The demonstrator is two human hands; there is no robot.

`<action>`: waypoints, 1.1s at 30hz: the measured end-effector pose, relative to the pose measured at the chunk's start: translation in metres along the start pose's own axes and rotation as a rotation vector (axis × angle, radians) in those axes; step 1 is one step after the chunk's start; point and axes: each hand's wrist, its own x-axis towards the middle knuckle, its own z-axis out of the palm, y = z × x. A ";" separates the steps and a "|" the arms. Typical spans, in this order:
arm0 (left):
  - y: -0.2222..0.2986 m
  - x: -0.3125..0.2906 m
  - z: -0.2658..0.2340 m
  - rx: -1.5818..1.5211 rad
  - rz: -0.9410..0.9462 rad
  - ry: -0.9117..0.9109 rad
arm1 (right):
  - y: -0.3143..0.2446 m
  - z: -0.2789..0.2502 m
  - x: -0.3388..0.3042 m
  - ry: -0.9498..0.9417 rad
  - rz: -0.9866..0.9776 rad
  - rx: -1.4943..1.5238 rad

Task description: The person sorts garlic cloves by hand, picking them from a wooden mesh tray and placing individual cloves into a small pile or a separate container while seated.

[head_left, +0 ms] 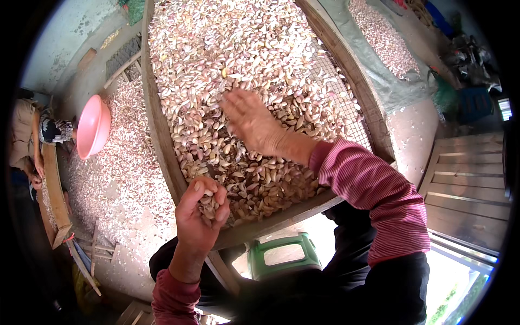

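Note:
A wooden-framed mesh tray (161, 142) full of garlic cloves (227, 43) lies in front of me. My left hand (196, 219) is curled above its near left corner, with a few garlic cloves (208, 207) between its fingers and palm. Palm down, my right hand (248, 119) rests on the cloves near the middle, fingers stretched out and holding nothing. Bare wire mesh (338, 100) shows along the right side. Cloves near me lie in shadow, with darker bits among them.
A pink basin (93, 127) stands on the left among cloves spread over the floor. Another person's hand (36, 176) is at a wooden tray (53, 187) there. A green stool (287, 255) sits below the near edge. More cloves (382, 38) lie on a grey-green sheet (379, 76).

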 end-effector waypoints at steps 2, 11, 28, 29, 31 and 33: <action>-0.001 0.002 0.000 -0.011 -0.003 -0.004 | -0.024 -0.005 -0.016 -0.085 -0.039 0.012; 0.013 -0.014 -0.009 -0.060 0.087 -0.056 | -0.023 -0.073 -0.082 -0.169 -0.195 0.398; 0.022 0.007 -0.012 -0.108 0.152 -0.097 | 0.074 -0.060 -0.039 -0.091 0.377 0.288; 0.023 0.007 -0.011 -0.109 0.152 -0.084 | 0.076 -0.060 -0.039 -0.119 0.425 0.334; 0.023 0.009 -0.013 -0.110 0.166 -0.097 | 0.075 -0.062 -0.040 -0.133 0.519 0.394; 0.024 0.012 -0.013 -0.124 0.166 -0.105 | 0.075 -0.065 -0.042 -0.110 0.565 0.423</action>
